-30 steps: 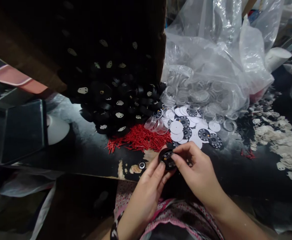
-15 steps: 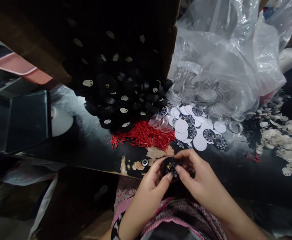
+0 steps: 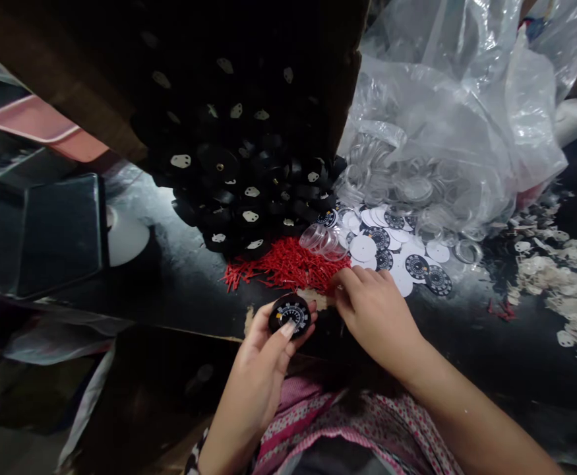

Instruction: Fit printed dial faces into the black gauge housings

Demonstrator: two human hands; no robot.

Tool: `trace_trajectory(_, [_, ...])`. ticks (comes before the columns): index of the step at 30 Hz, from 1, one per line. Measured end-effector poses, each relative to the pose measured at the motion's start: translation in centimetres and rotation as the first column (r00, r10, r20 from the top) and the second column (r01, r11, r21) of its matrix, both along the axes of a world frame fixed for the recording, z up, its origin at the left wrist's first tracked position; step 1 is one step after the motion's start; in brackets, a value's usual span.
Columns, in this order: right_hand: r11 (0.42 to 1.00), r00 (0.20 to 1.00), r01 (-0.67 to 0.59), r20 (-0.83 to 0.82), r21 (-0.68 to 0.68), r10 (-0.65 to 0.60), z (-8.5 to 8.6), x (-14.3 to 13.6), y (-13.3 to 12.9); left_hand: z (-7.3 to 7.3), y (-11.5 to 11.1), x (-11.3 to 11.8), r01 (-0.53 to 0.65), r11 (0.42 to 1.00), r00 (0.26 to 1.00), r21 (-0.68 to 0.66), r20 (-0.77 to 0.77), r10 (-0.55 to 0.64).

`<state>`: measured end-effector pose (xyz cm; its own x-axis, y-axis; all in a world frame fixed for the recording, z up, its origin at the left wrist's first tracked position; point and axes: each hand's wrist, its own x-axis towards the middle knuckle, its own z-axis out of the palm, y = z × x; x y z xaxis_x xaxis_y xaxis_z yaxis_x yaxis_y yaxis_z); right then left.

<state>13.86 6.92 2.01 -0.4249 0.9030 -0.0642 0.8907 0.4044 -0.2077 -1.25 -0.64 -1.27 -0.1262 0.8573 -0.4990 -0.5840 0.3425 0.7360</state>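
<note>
My left hand [image 3: 263,356] holds a round black gauge [image 3: 283,310], its dial face turned up and the thumb resting on the dial. My right hand [image 3: 374,316] has reached to the right edge of the pile of thin red pointers [image 3: 288,267], its fingers bent together at the tips. Whatever those fingertips pinch is hidden. Just beyond that hand lie loose round dial cards [image 3: 417,266], some black-printed side up, others white side up. Clear plastic ring covers [image 3: 322,241] lie between the red pointers and the cards.
A large box [image 3: 350,99] at the back spills black gauge bodies [image 3: 248,191]. Right of it are a clear plastic bag [image 3: 441,112] and a heap of thin pale pieces [image 3: 575,284]. On the left stand a dark tray [image 3: 60,231] and a pink tray [image 3: 26,119].
Both hands were together on the gauge. My right hand has let go and moved forward to the red pointers; my left hand has shifted left with the gauge, showing its dial.
</note>
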Motion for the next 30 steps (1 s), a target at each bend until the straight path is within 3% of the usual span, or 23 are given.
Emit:
trace_trajectory(6, [0.998, 0.996, -0.052, 0.074, 0.03, 0.05, -0.6, 0.2, 0.6, 0.2, 1.1, 1.1, -0.015, 1.0, 0.998, 0.021, 0.064, 0.014])
trace_trajectory(13, [1.0, 1.0, -0.015, 0.024, 0.018, 0.015, -1.0, 0.8, 0.7, 0.3, 0.9, 1.3, -0.037, 0.993, 0.999, 0.114, -0.026, 0.04])
trace_trajectory(21, [0.998, 0.997, -0.05, 0.067, 0.024, 0.048, -0.8, 0.5, 0.9, 0.1, 0.7, 1.5, -0.076, 0.995, 0.997, 0.062, 0.038, 0.074])
trace_trajectory(26, [0.998, 0.988, 0.045, -0.149, -0.032, -0.049, -0.9, 1.5, 0.8, 0.1, 0.4, 1.6, -0.102, 0.99, 0.993, 0.096, 0.065, 0.096])
trace_trajectory(30, [0.998, 0.944, 0.012, -0.329, -0.058, -0.03, -0.8, 1.6, -0.6, 0.0, 0.7, 2.2, -0.061, 0.997, 0.993, 0.049, 0.101, 0.056])
